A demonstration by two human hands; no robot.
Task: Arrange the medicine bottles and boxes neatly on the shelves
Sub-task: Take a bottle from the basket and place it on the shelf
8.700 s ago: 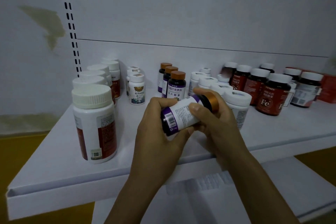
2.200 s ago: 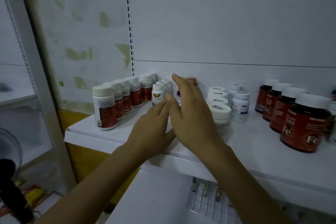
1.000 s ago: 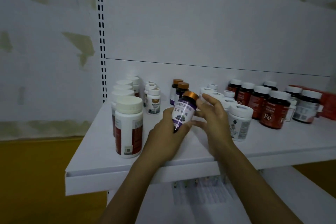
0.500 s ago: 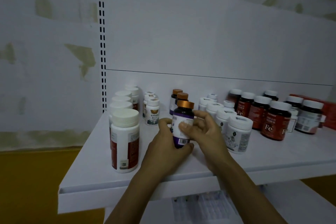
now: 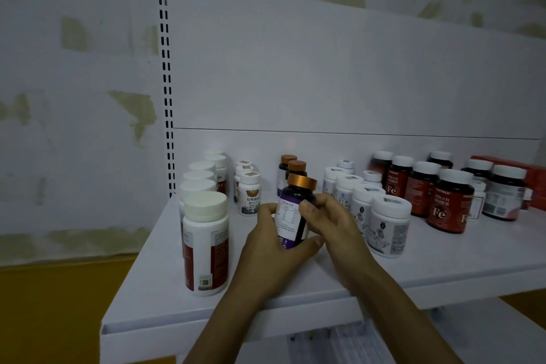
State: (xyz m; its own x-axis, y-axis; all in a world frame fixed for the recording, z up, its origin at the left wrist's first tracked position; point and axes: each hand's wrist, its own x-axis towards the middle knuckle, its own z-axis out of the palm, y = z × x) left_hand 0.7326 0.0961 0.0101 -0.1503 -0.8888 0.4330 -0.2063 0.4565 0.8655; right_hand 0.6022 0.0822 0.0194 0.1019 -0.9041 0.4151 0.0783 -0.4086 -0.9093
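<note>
A: From where is the head camera viewing?
B: It is looking forward and slightly downward from the person's head, facing the shelf and its back panel at close range.

left hand: fingers curled round the lower body of the bottle, thumb up its left side
right hand: curled on the bottle's right side, thumb tip on the label
left forearm: bare, rises from bottom centre, angled up-right
right forearm: bare, rises from bottom right, angled up-left
hands: close together, meeting around the bottle
</note>
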